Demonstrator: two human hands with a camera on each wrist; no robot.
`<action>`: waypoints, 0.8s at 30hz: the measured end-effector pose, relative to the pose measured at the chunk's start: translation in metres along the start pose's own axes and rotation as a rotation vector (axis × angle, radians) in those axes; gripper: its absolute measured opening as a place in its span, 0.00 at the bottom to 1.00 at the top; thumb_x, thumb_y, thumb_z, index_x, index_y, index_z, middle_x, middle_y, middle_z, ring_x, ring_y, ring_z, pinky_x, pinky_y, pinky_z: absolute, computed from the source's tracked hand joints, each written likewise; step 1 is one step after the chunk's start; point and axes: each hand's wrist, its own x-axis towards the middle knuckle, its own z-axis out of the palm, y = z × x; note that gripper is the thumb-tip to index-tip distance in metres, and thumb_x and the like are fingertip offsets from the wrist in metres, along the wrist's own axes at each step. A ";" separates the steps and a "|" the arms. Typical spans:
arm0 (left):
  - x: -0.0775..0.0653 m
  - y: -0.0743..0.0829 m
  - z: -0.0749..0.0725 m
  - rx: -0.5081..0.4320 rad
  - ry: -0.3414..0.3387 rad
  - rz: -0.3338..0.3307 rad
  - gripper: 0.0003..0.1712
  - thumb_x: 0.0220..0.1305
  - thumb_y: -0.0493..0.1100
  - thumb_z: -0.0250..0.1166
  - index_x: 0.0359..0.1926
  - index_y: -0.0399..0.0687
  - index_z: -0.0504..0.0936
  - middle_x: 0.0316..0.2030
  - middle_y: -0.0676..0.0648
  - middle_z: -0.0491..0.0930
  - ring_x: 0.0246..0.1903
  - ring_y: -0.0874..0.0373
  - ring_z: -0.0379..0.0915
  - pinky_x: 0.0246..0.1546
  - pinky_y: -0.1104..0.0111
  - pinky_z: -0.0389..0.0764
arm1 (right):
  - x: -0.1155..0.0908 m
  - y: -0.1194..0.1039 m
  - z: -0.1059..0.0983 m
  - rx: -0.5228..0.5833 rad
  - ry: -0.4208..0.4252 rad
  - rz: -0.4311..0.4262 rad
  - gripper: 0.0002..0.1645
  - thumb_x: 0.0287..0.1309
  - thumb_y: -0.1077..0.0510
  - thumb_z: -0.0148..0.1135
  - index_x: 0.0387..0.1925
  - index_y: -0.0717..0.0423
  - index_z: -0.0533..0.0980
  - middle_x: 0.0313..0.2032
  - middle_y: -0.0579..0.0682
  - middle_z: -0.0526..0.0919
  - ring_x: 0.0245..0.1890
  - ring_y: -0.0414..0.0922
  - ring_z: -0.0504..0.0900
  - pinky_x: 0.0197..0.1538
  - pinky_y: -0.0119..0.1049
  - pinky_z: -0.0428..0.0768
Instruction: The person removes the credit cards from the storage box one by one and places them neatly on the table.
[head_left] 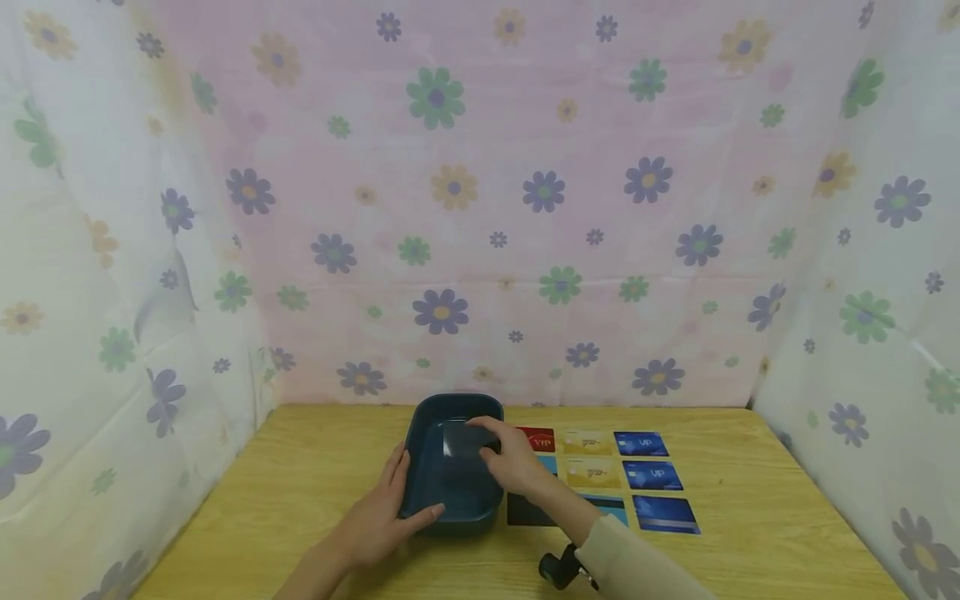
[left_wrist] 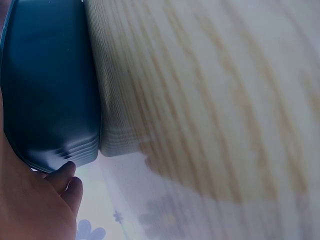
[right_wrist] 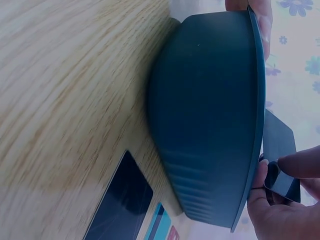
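A dark teal plastic bin (head_left: pixel 454 522) with rounded corners stands on the table. My left hand (head_left: pixel 381 518) holds it by its left side, fingers along the outer wall and thumb at the near rim; in the left wrist view the bin (left_wrist: pixel 52 75) fills the upper left beside that hand (left_wrist: pixel 37 205). Over the bin's opening, my right hand (head_left: pixel 513 457) pinches a dark card (head_left: pixel 459 440) between thumb and fingers. From the right wrist, the card (right_wrist: pixel 279 134) shows just beyond the bin's rim, tilted, with the hand (right_wrist: pixel 285 200) at its lower end.
Right of the bin, cards lie in rows: red (head_left: pixel 540 439), gold (head_left: pixel 588 442), blue (head_left: pixel 652 475), light blue (head_left: pixel 617 506) and black (head_left: pixel 528 510). A black device (head_left: pixel 558 570) sits by my right wrist. Flowered curtain (head_left: pixel 495 250) encloses the wooden table (head_left: pixel 742 500).
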 end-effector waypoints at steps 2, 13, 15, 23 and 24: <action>0.000 0.000 0.000 0.003 0.001 0.001 0.69 0.60 0.82 0.55 0.82 0.40 0.39 0.82 0.41 0.33 0.68 0.35 0.66 0.61 0.41 0.73 | -0.002 0.002 -0.003 0.009 0.000 -0.001 0.27 0.69 0.71 0.56 0.67 0.53 0.74 0.69 0.61 0.72 0.21 0.41 0.71 0.25 0.34 0.71; -0.001 0.001 0.000 -0.012 0.005 0.000 0.69 0.61 0.81 0.56 0.82 0.40 0.39 0.82 0.41 0.32 0.70 0.35 0.64 0.62 0.42 0.72 | -0.012 0.005 -0.015 0.013 0.015 0.014 0.27 0.69 0.71 0.57 0.66 0.52 0.75 0.67 0.63 0.72 0.35 0.49 0.81 0.31 0.38 0.76; -0.001 0.002 0.000 -0.012 0.004 -0.005 0.69 0.60 0.82 0.56 0.82 0.40 0.39 0.82 0.41 0.32 0.69 0.35 0.65 0.61 0.42 0.73 | -0.014 0.006 -0.017 0.008 0.016 0.021 0.27 0.69 0.71 0.58 0.65 0.52 0.75 0.67 0.62 0.73 0.39 0.51 0.79 0.33 0.39 0.76; -0.001 0.001 0.001 0.001 0.007 -0.004 0.70 0.60 0.82 0.55 0.82 0.40 0.39 0.82 0.41 0.33 0.70 0.34 0.64 0.61 0.42 0.73 | -0.020 0.012 -0.023 -0.010 0.015 0.005 0.27 0.69 0.72 0.56 0.66 0.56 0.74 0.68 0.63 0.72 0.33 0.50 0.77 0.31 0.39 0.71; -0.001 0.001 0.001 0.002 0.007 -0.004 0.70 0.60 0.82 0.55 0.82 0.40 0.39 0.82 0.41 0.33 0.70 0.34 0.63 0.61 0.42 0.73 | -0.020 0.013 -0.024 -0.017 0.017 0.001 0.26 0.69 0.72 0.56 0.66 0.56 0.74 0.68 0.63 0.72 0.36 0.49 0.78 0.32 0.39 0.71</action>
